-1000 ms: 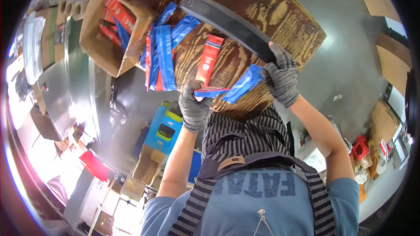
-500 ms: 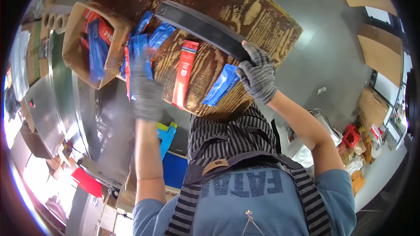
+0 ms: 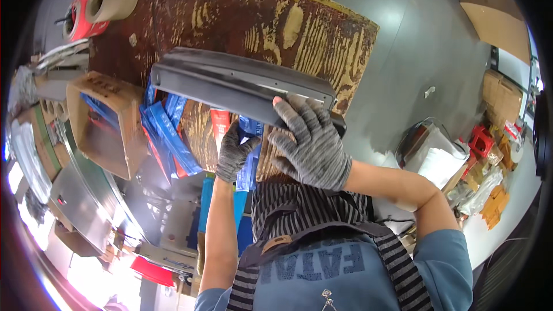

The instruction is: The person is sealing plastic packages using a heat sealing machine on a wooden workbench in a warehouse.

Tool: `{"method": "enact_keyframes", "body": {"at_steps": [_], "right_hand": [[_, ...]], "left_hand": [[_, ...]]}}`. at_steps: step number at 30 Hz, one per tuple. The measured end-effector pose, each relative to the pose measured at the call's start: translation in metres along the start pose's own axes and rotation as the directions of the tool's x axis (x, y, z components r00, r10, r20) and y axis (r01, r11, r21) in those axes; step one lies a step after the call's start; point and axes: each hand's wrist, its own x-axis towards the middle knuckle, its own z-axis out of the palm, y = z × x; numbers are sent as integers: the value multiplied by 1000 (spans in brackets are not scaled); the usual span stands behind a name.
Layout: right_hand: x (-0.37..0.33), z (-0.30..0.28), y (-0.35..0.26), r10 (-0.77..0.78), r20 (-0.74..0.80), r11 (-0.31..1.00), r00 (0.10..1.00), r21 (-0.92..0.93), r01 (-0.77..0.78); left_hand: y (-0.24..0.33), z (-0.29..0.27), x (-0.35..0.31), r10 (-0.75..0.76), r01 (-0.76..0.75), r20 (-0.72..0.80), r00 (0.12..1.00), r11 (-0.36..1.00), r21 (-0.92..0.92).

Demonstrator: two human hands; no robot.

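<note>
extending leftward from under right hand (image 3: 315, 151): long black case (image 3: 216, 87)

Single view, recorded by a fisheye camera on the wearer's head, the left of a side-by-side pair. The lens faces steeply downward; orientation upright, unmirrored. The wearer's shirt (image 3: 317, 282) fills the lower edge at close range. The left grip (image 3: 233, 152) and right grip (image 3: 314, 147) fall near mid-frame. The counter (image 3: 213, 14) occupies the upper middle, seen from above; the floor (image 3: 403, 63) lies farther off, at right. Coverage is wide, bending straight edges toward the dark border.
</note>
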Motion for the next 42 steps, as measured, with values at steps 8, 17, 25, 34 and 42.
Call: {"method": "enact_keyframes", "body": {"at_steps": [8,17,25,34,42], "right_hand": [[-8,10,12,-34,1,999,999,-2,34],[-9,23,22,-37,23,994,999,-97,39],[-11,35,30,-57,-28,993,998,-104,53],[-15,61,54,-103,-15,981,995,-164,99],[-11,61,52,-125,-114,983,986,-150,107]], "left_hand": [[8,-11,17,-41,40,32,999,999,30],[7,-18,14,-72,74,-19,997,985,155],[17,-18,17,-96,95,19,995,993,76],[18,-22,26,-99,89,94,991,990,110],[-25,-38,45,164,35,-573,803,947,319]]}}
